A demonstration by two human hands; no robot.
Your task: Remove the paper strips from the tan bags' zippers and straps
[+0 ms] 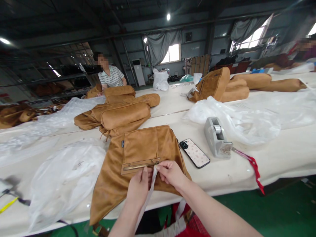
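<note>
A tan leather-look bag [140,144] lies flat in front of me, with a brass zipper [140,167] across its front and a small dark label near its upper left corner. At the zipper's right end, my right hand [171,172] pinches the top of a thin white strip [150,194]. The strip hangs between my wrists past the table edge. Close beside it, my left hand [140,184] is closed, its thumb and curled fingers against the strip. My fingers partly hide the zipper's right end, so the pull does not show clearly.
Right of the bag lie a phone [195,153] and a grey tape dispenser [216,138], with a red ribbon [255,171] beyond. Clear plastic bags [66,177] spread on the left. More tan bags [125,115] are piled behind. A person [111,75] stands across the table.
</note>
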